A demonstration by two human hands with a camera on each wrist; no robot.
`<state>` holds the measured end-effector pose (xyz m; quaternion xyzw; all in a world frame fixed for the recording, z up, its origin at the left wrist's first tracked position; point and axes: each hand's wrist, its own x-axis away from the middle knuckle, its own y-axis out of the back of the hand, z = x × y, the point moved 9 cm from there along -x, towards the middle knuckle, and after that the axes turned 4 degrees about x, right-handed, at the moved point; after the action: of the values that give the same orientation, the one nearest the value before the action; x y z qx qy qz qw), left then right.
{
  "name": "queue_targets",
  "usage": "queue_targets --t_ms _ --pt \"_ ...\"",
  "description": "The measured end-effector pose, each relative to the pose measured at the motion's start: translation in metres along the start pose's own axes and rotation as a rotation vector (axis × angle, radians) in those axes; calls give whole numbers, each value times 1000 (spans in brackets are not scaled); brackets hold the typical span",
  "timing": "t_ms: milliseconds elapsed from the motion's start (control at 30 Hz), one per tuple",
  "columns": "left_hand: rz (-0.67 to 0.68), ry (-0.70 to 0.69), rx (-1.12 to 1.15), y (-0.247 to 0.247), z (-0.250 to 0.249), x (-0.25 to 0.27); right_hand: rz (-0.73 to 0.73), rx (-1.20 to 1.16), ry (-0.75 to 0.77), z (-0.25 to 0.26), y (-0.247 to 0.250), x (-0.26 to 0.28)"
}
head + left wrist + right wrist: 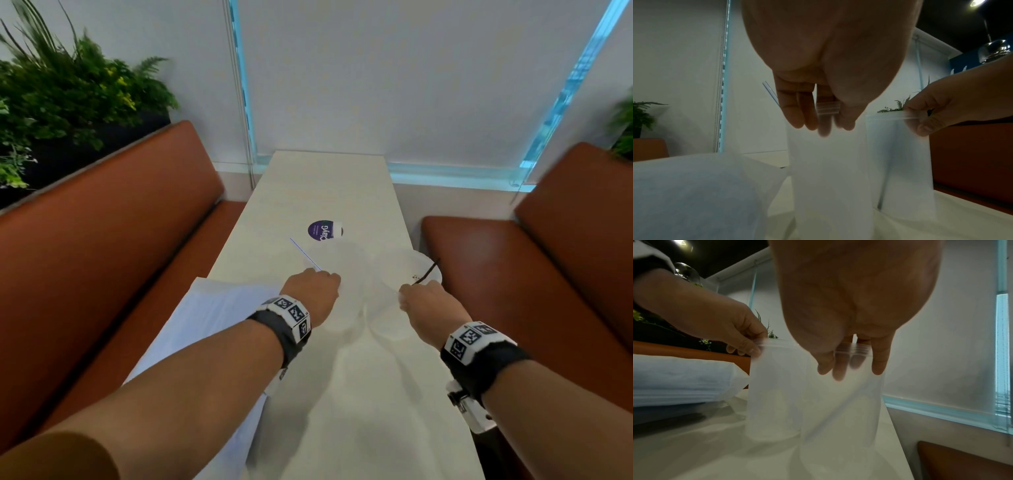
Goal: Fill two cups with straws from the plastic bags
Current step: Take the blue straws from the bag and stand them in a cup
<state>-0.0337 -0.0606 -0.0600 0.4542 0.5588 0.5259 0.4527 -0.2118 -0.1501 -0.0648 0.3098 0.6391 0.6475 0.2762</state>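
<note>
My left hand (317, 284) pinches the zip strip of a clear plastic bag (828, 170) that hangs down to the white table (325, 192). A clear straw with a blue stripe (305, 254) sticks out past its fingers (789, 110). My right hand (423, 296) pinches the zip strip of a second clear bag (840, 410) hanging beside the first. A black straw (426, 271) slants up from this hand over a white cup (416, 262); whether it is held or stands in the cup I cannot tell. A faint pale cup rim (342, 255) shows beyond the left hand.
A large bulging white plastic bag (209, 308), striped as if packed with straws, lies on the table's left edge under my left forearm. A round purple sticker (320, 230) is farther back. Orange benches (113, 246) flank the table, and plants (68, 96) stand behind the left one.
</note>
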Motion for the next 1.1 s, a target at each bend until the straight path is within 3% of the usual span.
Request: queue_targets --t_ms 200,300,400,500,567,633,733,833,900,1000,1100 --pt "48 30 -6 -8 3 5 80 68 37 1 -11 -3" --pt "27 33 92 -4 8 11 38 23 -15 -2 -5 1" --pt "-81 40 222 7 19 30 -161 -18 -49 10 22 15" --pt "-210 127 360 25 57 59 -413 -159 74 53 45 40" --pt "-202 246 386 28 98 80 -267 -267 79 88 27 45" --pt "-115 397 371 23 142 102 16 -341 41 125 -10 45" --pt "40 614 321 6 196 136 258 -493 34 180 -46 41" --pt "102 813 304 -15 238 169 398 -627 20 226 -58 39" --pt "143 916 426 -35 255 188 475 -727 -62 243 -64 38" --pt "195 967 672 -64 260 204 541 -780 -138 256 -73 39" --pt "95 969 745 -69 263 205 559 -892 -169 261 -79 39"
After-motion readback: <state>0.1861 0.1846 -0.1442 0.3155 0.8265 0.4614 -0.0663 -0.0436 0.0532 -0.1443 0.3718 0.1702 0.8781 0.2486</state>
